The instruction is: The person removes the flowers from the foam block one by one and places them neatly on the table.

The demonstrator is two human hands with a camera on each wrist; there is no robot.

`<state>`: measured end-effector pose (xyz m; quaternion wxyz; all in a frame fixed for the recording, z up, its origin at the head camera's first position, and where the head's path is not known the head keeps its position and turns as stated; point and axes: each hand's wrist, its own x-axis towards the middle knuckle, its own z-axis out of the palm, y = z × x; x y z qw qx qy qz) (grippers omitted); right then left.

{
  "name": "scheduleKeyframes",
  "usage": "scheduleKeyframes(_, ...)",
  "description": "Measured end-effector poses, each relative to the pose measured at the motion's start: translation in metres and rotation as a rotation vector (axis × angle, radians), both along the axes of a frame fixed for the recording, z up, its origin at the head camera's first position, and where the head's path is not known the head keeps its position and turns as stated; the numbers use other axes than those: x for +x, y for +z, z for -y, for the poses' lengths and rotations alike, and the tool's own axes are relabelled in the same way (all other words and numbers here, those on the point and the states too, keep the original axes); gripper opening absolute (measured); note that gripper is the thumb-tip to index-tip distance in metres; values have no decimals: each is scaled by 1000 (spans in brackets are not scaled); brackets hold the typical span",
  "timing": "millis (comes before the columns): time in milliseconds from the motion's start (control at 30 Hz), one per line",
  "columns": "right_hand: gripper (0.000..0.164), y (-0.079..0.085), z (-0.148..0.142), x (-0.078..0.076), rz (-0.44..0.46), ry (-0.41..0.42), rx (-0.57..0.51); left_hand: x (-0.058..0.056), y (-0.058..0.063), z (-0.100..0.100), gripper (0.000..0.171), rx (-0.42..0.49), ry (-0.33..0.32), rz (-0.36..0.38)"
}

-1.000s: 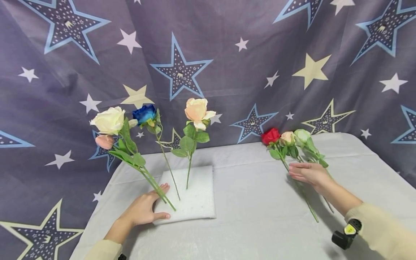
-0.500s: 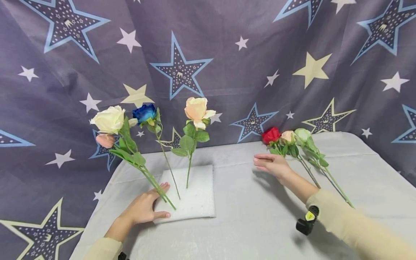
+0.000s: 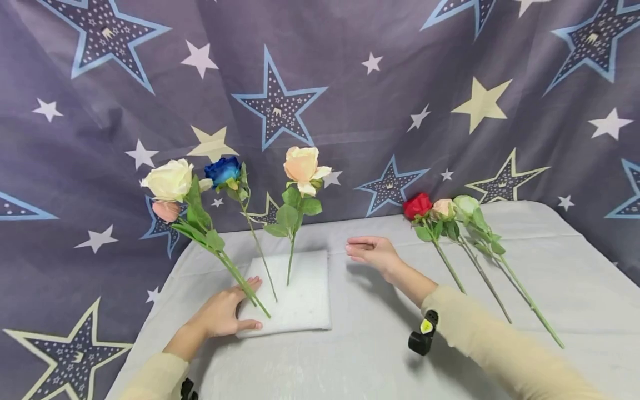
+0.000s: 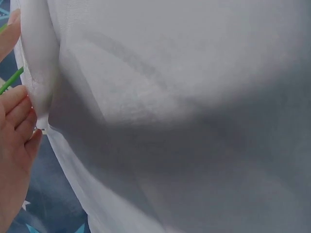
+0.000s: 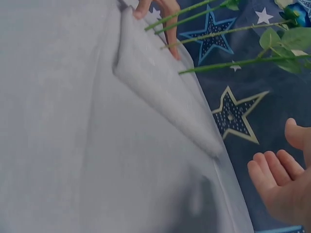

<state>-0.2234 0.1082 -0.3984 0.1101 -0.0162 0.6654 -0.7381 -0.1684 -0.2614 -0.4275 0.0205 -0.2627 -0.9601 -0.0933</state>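
Note:
A white foam block (image 3: 305, 303) lies on the table with several artificial roses standing in it: a cream rose (image 3: 169, 180) above a small pink bud (image 3: 166, 211), a blue rose (image 3: 222, 172) and a peach rose (image 3: 301, 166). My left hand (image 3: 220, 314) rests on the block's left side, fingers spread and thumb stretched along its front corner. To the right of the block, my right hand (image 3: 375, 255) hovers over the table with straight fingers and nothing in it. Its palm and fingers (image 5: 279, 179) also show in the right wrist view.
On the right of the table lie a red rose (image 3: 417, 205), a pale pink rose (image 3: 443, 209) and a pale green rose (image 3: 466, 205), their stems toward the front. A star-patterned curtain (image 3: 350, 111) hangs behind the grey tablecloth (image 3: 370, 355).
My right hand has moved left, away from the lying roses and toward the foam block, uncovering their stems. My left hand stays on the block.

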Motion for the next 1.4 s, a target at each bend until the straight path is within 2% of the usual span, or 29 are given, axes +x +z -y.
scheduleKeyframes(300,39,2,43,-2,-91,78,-110,-1,0,0,93,-11,1,3)
scheduleKeyframes(500,39,-4,60,1,-126,169,-218,0,0,-1,93,-14,0,10)
scheduleKeyframes(633,41,-9,69,3,-174,237,-229,0,0,-1,93,-9,2,9)
scheduleKeyframes(767,42,-10,78,4,-196,272,-228,0,0,-1,93,-7,7,6)
scheduleKeyframes(967,44,-13,88,4,-184,283,-257,2,0,-2,93,0,16,5)
scheduleKeyframes(1267,42,-16,93,7,-225,258,-207,3,0,-2,92,15,7,-1)
scheduleKeyframes(1400,38,-13,95,8,-246,219,-141,2,-1,-1,93,24,12,-5)
